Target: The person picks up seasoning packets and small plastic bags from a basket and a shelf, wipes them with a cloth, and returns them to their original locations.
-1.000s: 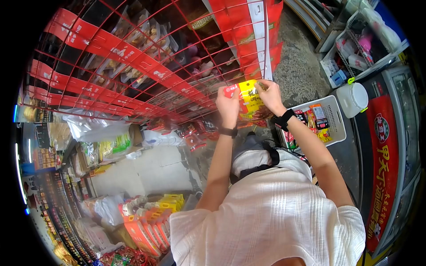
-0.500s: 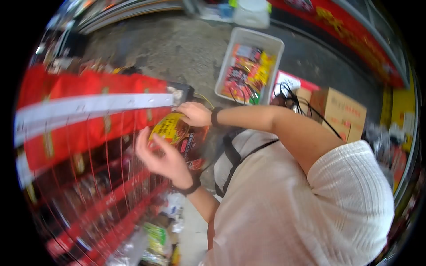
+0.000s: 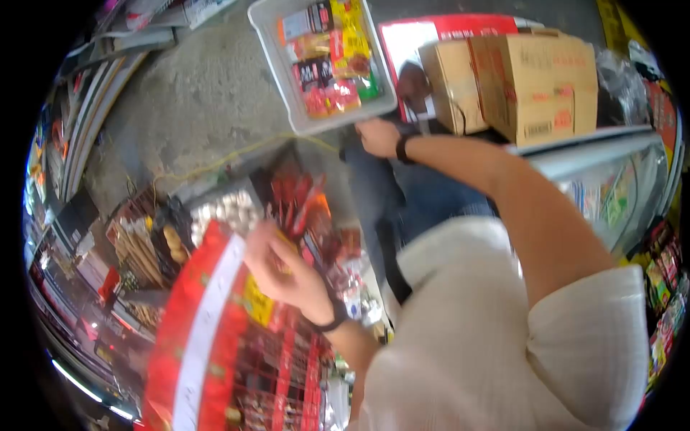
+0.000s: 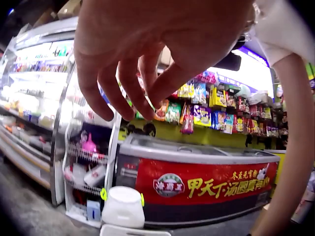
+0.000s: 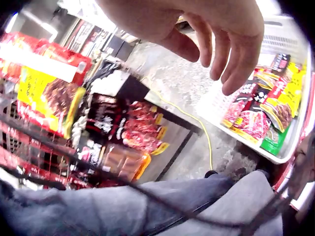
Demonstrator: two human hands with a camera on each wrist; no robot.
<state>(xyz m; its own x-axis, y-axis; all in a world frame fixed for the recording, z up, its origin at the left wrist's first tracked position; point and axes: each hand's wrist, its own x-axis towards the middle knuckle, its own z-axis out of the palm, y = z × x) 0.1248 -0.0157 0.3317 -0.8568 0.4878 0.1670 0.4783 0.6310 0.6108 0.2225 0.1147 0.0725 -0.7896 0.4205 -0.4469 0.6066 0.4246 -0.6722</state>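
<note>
My left hand [image 3: 286,276] is raised beside the red rack's end, fingers loosely bent and holding nothing in the left wrist view [image 4: 162,44]. A yellow packet [image 3: 257,302] hangs by it; the right wrist view shows this yellow packet [image 5: 49,96] next to a white strip [image 5: 44,61] with red packets. My right hand [image 3: 379,137] is just below the white basket [image 3: 279,86]; in the right wrist view the empty hand [image 5: 216,29] has relaxed, hanging fingers. Several mixed packets [image 5: 251,120] lie inside the basket.
Cardboard boxes [image 3: 535,86] stand right of the basket. A yellow cord [image 3: 244,151] crosses the floor. Beyond are a crate of white items [image 3: 226,214] and dark red packets [image 5: 142,128] on the rack. A red-fronted freezer [image 4: 206,182] and a white tub [image 4: 123,206] show in the left wrist view.
The view has swung towards the basket. Both hands have come off the yellow packet, which is now at the rack; my right hand has moved away towards the basket.
</note>
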